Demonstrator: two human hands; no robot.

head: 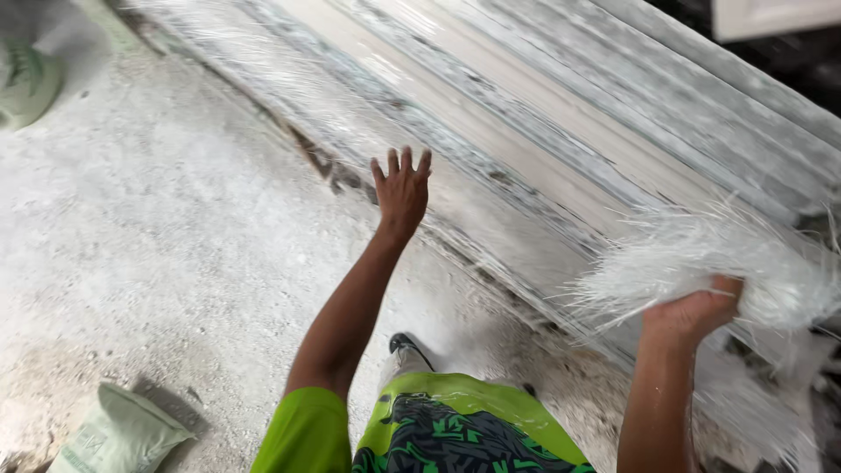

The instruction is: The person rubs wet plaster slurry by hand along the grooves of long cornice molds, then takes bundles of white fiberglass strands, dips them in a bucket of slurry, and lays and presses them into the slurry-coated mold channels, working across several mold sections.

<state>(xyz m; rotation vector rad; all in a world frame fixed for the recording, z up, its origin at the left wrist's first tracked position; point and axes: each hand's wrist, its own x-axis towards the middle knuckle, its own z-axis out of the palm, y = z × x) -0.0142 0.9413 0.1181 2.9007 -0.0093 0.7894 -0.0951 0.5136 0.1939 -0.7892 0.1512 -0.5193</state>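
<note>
The right hand is closed in a full grip around a bundle of white glass fibre strands, with the thumb over the near edge of the bundle. The strands fan out above and to both sides of this grip, and loose ends hang below it. The left hand is open, with fingers spread and raised, holding nothing; its palm faces away from the camera. Beyond the left hand, a long grey-and-cream mould slab runs diagonally, with a thin layer of fibre strands lying along its near edge. Whether the left fingers touch this layer cannot be determined. Below both arms, the dusty concrete floor is visible. A pale green sack lies on the floor, well to the left of the left arm.
</note>
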